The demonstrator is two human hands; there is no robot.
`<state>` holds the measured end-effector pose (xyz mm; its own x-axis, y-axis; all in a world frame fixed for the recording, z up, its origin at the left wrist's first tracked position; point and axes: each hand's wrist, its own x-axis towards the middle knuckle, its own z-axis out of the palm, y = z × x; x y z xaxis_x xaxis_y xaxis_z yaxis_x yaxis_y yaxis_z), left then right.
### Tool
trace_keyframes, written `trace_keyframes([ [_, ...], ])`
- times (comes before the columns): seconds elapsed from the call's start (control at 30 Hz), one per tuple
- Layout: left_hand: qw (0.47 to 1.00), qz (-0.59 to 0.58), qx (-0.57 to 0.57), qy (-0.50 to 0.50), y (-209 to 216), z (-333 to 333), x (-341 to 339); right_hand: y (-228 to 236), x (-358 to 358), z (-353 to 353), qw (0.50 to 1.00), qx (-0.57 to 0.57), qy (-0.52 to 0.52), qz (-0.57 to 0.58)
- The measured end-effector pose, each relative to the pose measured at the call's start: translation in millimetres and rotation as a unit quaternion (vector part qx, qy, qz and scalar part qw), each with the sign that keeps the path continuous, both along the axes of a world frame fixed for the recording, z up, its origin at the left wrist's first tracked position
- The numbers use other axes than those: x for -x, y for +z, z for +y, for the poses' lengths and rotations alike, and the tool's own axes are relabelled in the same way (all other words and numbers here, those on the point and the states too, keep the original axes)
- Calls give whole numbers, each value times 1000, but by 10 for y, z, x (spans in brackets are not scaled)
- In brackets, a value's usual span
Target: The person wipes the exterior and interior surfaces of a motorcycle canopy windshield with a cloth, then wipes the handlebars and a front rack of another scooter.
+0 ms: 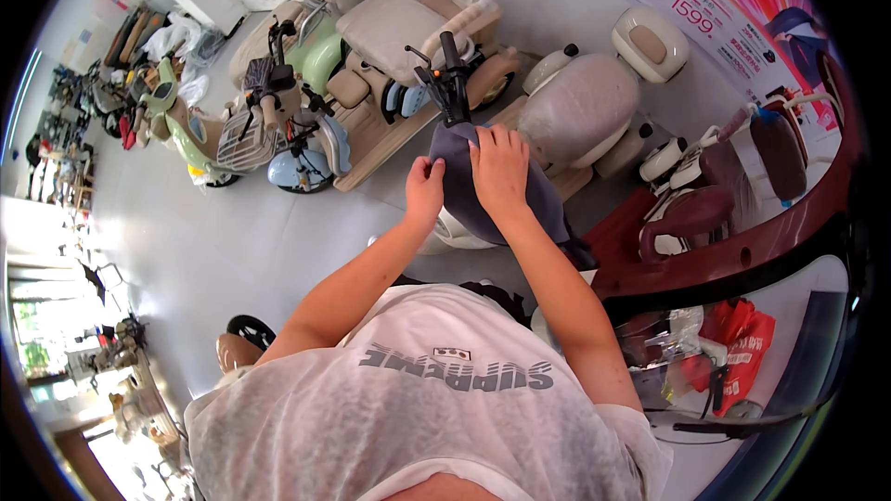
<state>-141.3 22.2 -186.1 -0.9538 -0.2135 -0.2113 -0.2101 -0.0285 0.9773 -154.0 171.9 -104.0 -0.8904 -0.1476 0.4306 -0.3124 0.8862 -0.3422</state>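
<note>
Both my hands are at the edge of a dark grey, smooth-looking cover (471, 195), which lies over a rounded form in front of me; I cannot tell if it is a seat cover. With bent fingers my left hand (425, 193) pinches its left edge. My right hand (501, 165) grips the upper edge, fingertips curled over and thumb on the near side. Just beyond them rises a black handlebar grip (452, 56). A cream-white body part (455, 230) shows below the cover.
A plastic-wrapped seat (583, 109) is at the right, near a dark red vehicle body (742, 246). Parked at left are a light blue scooter (299, 170) and a green scooter (190, 134) with a wire basket (246, 141). A red bag (742, 353) lies behind the windshield.
</note>
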Motion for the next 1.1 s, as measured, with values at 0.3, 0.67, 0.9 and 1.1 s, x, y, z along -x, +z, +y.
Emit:
trace_keyframes([
  [0.3,934,-196,-53,-295,-402,-1507,336,-1265,326,-404,933,-314,-150,-90],
  [0.67,895,-310,67,-314,-1432,-3798,456,-1320,339,-473,794,-599,-4,-104],
  [0.9,835,-475,216,-177,-2639,-5925,-227,-1196,91,-390,934,-334,-91,-86],
  [1.1,768,-583,230,-132,-2566,-6247,-800,-1231,328,-458,932,-280,-221,-55],
])
